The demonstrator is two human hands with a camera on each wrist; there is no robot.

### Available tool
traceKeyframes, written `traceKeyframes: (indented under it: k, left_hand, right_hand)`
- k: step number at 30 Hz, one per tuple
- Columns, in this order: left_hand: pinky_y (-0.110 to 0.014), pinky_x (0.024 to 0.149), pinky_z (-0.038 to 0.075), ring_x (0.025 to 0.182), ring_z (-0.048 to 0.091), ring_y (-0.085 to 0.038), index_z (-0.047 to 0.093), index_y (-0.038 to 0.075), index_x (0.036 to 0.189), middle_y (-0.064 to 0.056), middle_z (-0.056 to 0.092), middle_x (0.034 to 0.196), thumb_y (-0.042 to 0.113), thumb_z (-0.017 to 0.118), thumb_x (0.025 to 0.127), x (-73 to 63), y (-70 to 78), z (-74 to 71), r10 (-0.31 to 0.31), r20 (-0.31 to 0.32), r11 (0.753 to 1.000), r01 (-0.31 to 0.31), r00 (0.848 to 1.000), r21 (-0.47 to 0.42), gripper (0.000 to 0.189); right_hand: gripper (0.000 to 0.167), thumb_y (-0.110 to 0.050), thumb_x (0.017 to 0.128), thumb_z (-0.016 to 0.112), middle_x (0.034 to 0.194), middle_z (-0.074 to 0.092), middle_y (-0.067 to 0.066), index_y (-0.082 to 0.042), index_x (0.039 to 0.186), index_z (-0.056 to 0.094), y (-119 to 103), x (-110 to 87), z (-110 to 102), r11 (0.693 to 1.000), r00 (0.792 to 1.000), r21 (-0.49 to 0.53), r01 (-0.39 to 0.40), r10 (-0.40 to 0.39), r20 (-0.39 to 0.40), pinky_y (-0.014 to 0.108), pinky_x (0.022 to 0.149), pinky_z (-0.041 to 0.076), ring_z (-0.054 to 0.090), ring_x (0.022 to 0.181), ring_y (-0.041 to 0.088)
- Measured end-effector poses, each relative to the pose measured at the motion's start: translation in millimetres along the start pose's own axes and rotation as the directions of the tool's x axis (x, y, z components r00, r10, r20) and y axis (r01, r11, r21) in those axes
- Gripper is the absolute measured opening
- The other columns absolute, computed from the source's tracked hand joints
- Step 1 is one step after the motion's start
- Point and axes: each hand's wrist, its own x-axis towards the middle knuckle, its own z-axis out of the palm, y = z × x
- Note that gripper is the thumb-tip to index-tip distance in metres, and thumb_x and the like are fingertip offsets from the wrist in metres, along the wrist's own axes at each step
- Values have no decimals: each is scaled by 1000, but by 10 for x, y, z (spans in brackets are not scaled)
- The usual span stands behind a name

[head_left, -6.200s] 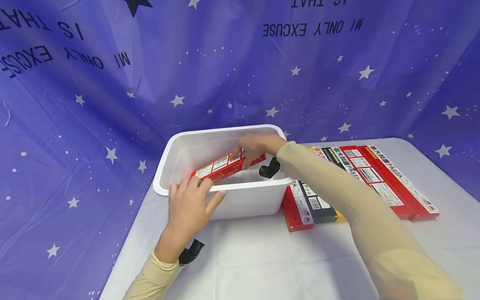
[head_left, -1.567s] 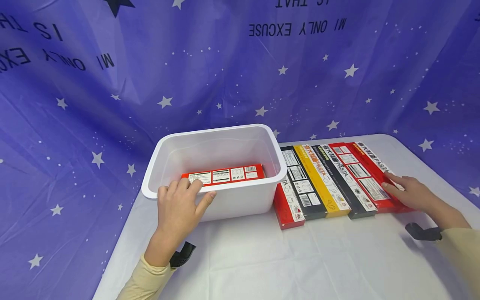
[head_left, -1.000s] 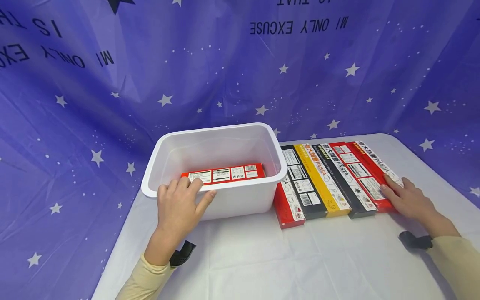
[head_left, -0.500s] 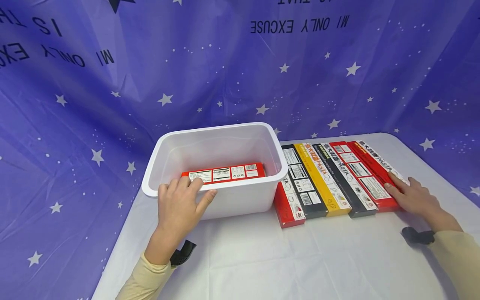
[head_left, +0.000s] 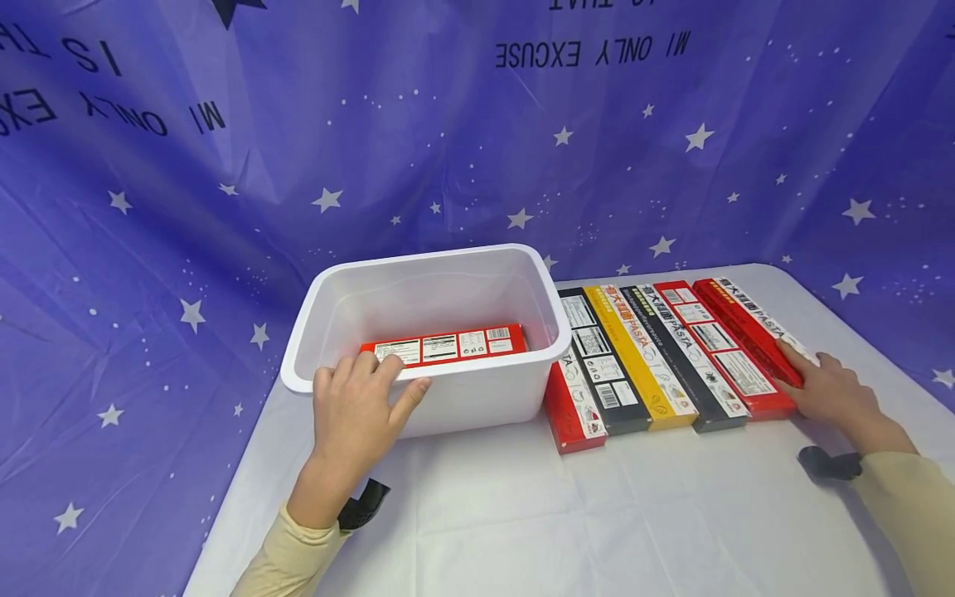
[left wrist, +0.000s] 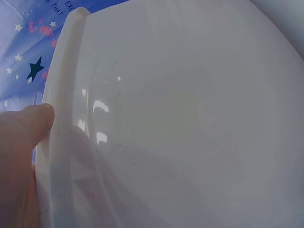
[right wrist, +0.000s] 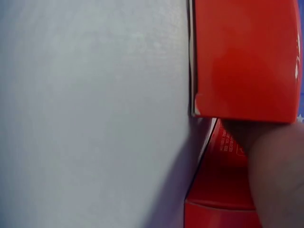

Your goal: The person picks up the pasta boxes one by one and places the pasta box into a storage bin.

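My left hand [head_left: 356, 410] holds the front rim of a white plastic bin [head_left: 477, 402], fingers hooked over the edge; in the left wrist view the thumb [left wrist: 40, 118] lies against that rim. Inside the bin a red pasta box [head_left: 451, 344] rests with its printed label side up. At the right end of a row of boxes, my right hand [head_left: 831, 394] grips the near end of the outermost red pasta box [head_left: 734, 315]. The right wrist view has the thumb [right wrist: 278, 161] wedged between this box and the neighbouring red box [right wrist: 223, 175].
Beside the bin lie several more pasta boxes side by side, among them a red one [head_left: 574, 414], black ones [head_left: 622, 406] and a yellow one [head_left: 634, 356]. They lie on a white-covered table [head_left: 507, 514]. A purple star-patterned curtain [head_left: 448, 166] hangs behind.
The right hand went from inside the bin to the outermost red box, which has now parted slightly from its neighbour. The left hand stays on the rim; the box inside the bin lies straighter.
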Motion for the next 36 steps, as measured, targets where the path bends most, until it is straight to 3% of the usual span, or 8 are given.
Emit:
traceKeyframes:
  k: [7, 17, 28, 36]
  left_hand:
    - [-45, 67, 35, 70, 51, -34, 61, 9, 88, -12, 57, 76, 50, 69, 88, 0, -2, 6, 5, -9, 1000, -5, 1000, -3, 42]
    - [-45, 66, 34, 68, 50, -34, 61, 9, 87, -12, 56, 75, 50, 68, 88, 7, -4, 13, 16, -35, 1000, -17, 999, -11, 41]
    - [-45, 66, 35, 70, 51, -34, 63, 8, 89, -12, 57, 76, 50, 69, 88, 8, -4, 10, 9, -16, 1000, -10, 1000, -8, 42]
    - [-45, 66, 35, 70, 52, -35, 63, 8, 89, -13, 57, 76, 51, 68, 88, 9, 0, 11, 10, -15, 1000, -10, 1000, 1, 43]
  right_hand:
    - [96, -63, 98, 49, 129, 24, 50, -9, 160, 0, -62, -38, -19, 999, 1000, 28, -18, 18, 13, 74, 77, 43, 35, 108, 69]
    - [93, -53, 98, 56, 119, 32, 49, -6, 160, 6, -96, -61, -6, 1000, 999, 24, -17, 18, -31, 67, 72, 44, 39, 101, 63]
    - [90, -45, 97, 60, 118, 33, 50, -7, 160, 7, -67, -37, 22, 1000, 998, 8, -2, 2, -60, 69, 72, 44, 40, 101, 65]
    - [90, -55, 99, 54, 116, 40, 50, -5, 159, 9, -11, -2, -83, 999, 997, 8, 51, -50, -56, 61, 64, 48, 47, 96, 62]
